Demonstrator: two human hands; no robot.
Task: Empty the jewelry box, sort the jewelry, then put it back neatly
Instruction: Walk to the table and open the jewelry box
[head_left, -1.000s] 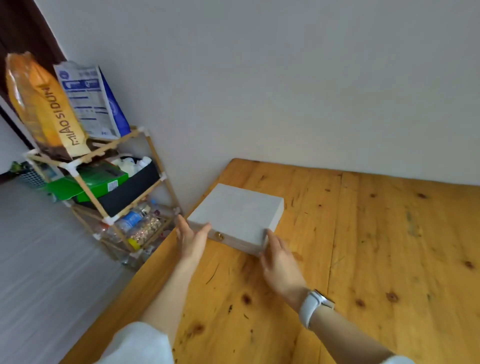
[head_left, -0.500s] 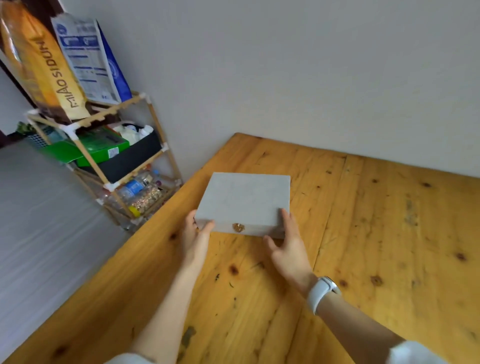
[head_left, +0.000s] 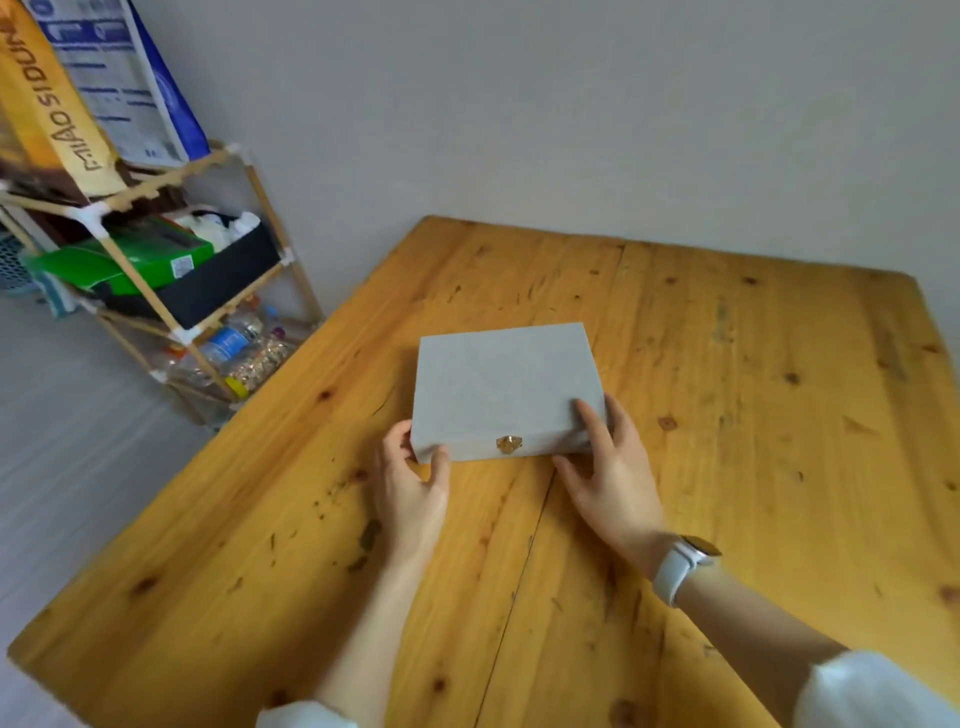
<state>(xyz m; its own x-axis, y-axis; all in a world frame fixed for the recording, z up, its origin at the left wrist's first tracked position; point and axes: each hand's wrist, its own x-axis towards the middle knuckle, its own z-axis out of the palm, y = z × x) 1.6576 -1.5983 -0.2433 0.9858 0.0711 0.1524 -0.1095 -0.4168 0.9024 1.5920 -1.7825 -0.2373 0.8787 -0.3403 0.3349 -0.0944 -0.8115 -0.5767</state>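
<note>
A flat grey jewelry box (head_left: 504, 382) with a small gold clasp (head_left: 509, 444) on its front lies closed on the wooden table (head_left: 727, 467). My left hand (head_left: 413, 480) grips the box's front left corner, thumb on the front face and fingers round the side. My right hand (head_left: 610, 475) holds the front right corner, with a finger on the lid and the thumb under the front edge. A white watch sits on that wrist. No jewelry shows; the contents are hidden by the lid.
A wooden rack (head_left: 156, 260) stands left of the table, with bags on top, a green box, a dark bin and bottles below. A grey wall runs behind the table. The table's left edge lies close to the rack.
The box has slid from the table's far left corner toward me and the middle, turning so its clasp faces me. Both hands stayed on its front corners.
</note>
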